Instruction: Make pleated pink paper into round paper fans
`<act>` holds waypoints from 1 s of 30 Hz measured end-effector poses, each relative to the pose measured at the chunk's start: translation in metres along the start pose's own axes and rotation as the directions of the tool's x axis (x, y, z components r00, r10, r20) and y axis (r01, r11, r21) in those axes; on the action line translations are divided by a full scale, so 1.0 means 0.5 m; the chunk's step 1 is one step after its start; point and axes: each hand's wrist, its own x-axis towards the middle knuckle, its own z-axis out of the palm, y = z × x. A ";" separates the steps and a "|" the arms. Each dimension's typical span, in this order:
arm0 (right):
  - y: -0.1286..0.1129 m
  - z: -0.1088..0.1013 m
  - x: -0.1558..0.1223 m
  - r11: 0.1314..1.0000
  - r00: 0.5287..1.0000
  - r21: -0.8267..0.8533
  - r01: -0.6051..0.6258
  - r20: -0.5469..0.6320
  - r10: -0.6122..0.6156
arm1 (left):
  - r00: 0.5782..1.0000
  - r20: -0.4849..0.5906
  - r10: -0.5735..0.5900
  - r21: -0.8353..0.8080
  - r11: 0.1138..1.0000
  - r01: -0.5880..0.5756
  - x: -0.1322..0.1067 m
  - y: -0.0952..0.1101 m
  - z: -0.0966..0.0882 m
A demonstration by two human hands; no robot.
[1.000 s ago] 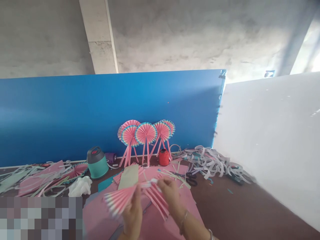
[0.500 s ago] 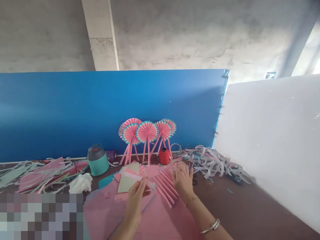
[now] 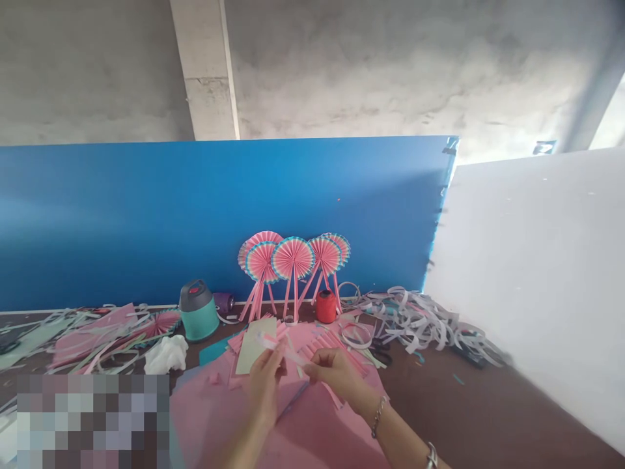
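Note:
My left hand [image 3: 263, 384] and my right hand [image 3: 334, 376] meet above the work surface, pinching a narrow pink-and-white paper strip [image 3: 286, 348] between them. Below the right hand lies a pleated pink paper fan [image 3: 322, 342], partly hidden by my fingers. A beige card [image 3: 252, 345] sits just behind the left hand. Both hands hover over a large pink paper sheet [image 3: 229, 423].
Finished pink paper fans on sticks [image 3: 293, 258] lean against a blue board [image 3: 146, 221]. Nearby stand a teal flask [image 3: 199, 312] and a red thread spool [image 3: 325, 306]. Scissors [image 3: 381, 357] and tangled paper offcuts [image 3: 415, 319] lie right; a white board [image 3: 527, 273] closes that side.
My right hand has moved left off the pleated paper and now reaches the strip held by my left hand. The view has shifted slightly.

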 end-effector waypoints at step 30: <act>0.030 -0.094 0.032 0.982 0.981 0.186 -0.031 -0.185 0.065 | 0.989 -0.050 -0.143 -0.003 0.990 0.143 0.029 0.007 -0.027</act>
